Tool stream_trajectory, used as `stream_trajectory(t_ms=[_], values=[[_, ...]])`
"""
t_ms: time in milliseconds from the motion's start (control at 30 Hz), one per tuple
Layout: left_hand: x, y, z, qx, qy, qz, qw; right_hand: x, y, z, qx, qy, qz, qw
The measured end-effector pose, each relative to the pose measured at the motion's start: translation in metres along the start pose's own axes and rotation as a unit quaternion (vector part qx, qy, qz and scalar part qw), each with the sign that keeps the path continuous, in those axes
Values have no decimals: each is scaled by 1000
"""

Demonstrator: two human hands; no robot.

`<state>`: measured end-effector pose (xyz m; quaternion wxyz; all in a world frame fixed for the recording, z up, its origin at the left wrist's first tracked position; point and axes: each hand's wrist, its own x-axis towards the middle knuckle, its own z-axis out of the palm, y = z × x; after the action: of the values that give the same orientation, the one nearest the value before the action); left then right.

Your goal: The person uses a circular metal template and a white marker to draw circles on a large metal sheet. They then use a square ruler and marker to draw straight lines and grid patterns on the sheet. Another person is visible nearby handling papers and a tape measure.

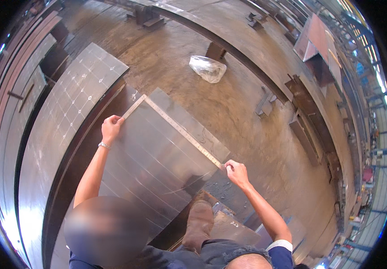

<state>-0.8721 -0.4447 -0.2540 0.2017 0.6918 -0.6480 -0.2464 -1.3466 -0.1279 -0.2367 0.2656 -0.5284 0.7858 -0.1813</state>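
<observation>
Concrete floor (251,134), brown and worn, with steel pieces lying about it. At left, a long steel beam (68,101), its flat face marked with a pale grid. Beside it, a grey steel plate (146,150) crossed by thin pale lines; by its look it is heavy, rigid and smooth, more a support than a thing to lift by hand. On this plate lies an L-shaped ruler (180,129), its corner pointing away from the person and its long arm slanting down toward the right. The ruler appears light, thin and stiff, apt to slide or pivot on the sleek metal; it is best taken near the free end of each arm, so that both legs stay flat. Beyond the plate, a clear plastic bag (208,68) on the floor. The left grip (110,129) pinches the short arm close to its end; the right grip (237,174) is closed, apparently on the long arm's end. The ruler thus spans the two, its corner lying farther out than either. Smallest, a metal wristband (104,145) below the left grip.
</observation>
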Motion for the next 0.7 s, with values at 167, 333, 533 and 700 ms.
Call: stream_trajectory(t_ms=[167, 333, 533, 700], values=[[2, 13, -35, -156, -102, -4, 982, -43, -59, -32, 34, 8, 144, 989], [4, 66, -76, -299, -276, 6, 913, -94, -95, -56, 39, 181, 132, 974], [50, 83, -78, -357, -371, 43, 856, -174, -167, -74, 43, 407, 199, 891], [39, 121, -81, -386, -456, 121, 793, -297, -209, -43, -11, 591, 265, 762]])
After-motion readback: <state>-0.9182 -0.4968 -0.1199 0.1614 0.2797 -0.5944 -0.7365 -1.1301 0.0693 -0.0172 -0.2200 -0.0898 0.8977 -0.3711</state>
